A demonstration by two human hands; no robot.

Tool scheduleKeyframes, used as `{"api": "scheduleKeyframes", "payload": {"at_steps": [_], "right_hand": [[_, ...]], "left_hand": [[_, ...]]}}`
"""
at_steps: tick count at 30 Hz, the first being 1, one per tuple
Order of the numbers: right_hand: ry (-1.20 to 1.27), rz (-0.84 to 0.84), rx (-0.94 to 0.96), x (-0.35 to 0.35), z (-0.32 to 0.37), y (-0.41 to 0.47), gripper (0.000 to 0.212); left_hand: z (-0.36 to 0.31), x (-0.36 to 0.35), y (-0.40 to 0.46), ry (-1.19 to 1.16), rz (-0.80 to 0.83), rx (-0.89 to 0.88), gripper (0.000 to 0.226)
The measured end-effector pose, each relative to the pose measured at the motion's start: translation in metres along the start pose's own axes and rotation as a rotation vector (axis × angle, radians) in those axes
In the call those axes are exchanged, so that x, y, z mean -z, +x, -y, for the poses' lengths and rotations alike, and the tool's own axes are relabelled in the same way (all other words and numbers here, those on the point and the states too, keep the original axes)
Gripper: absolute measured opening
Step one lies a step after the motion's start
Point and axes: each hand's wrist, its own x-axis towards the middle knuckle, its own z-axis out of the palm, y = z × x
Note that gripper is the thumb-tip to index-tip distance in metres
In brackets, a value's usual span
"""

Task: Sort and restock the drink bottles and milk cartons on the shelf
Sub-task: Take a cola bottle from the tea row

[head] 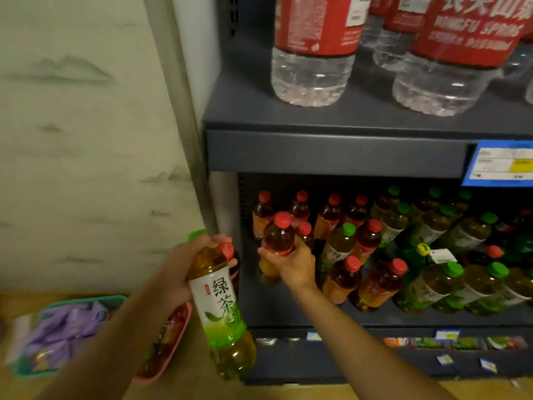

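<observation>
Plastic red-cap tea bottle point(279, 241) at shelf point(331, 153) front-left | right hand point(291, 265) fingers wrap its middle | left hand point(184, 267), at 9 o'clock, grips green tea bottle point(222, 307) by neck | full, heavy, smooth; hold at waist.

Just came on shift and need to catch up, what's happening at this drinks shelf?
A person is sorting drinks. The left hand grips a green-tea bottle with a white-and-green label by its neck, off the shelf; a red cap shows beside it. The right hand holds a red-capped dark tea bottle at the left end of the dark grey lower shelf, where red-capped and green-capped bottles are mixed.
</observation>
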Motion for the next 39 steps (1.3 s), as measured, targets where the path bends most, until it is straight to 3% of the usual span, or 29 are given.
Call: {"api": "scheduleKeyframes", "payload": {"at_steps": [4,18,21,24,26,31,35,39], "right_hand": [[-0.159,-0.037,-0.047,-0.036,-0.015,0.028,0.063],[-0.275,0.004,-0.038,-0.066,-0.055,0.059,0.045],[-0.229,0.020,-0.090,-0.070,-0.058,0.063,0.062],[-0.175,0.073,-0.133,-0.065,-0.049,0.058,0.086],[-0.104,0.087,-0.092,-0.053,-0.039,0.040,0.086],[0.149,0.299,0.150,-0.003,-0.018,-0.045,0.043],[0.293,0.423,0.239,0.034,-0.001,-0.080,0.055],[0.162,0.385,0.330,0.065,0.011,-0.085,0.083]], "left_hand": [[0.001,-0.002,-0.018,0.019,-0.097,0.020,0.037],[-0.002,-0.009,-0.046,0.193,-0.061,0.070,0.040],[-0.004,-0.012,-0.046,0.212,-0.041,0.054,0.034],[-0.006,-0.018,-0.047,0.228,-0.033,0.051,0.051],[-0.007,-0.024,-0.049,0.209,-0.030,0.038,0.048],[-0.009,-0.048,-0.052,0.218,-0.052,0.054,0.050],[-0.011,-0.073,-0.055,0.264,0.001,0.069,0.037],[-0.012,-0.104,-0.061,0.278,0.122,0.072,0.028]]}}
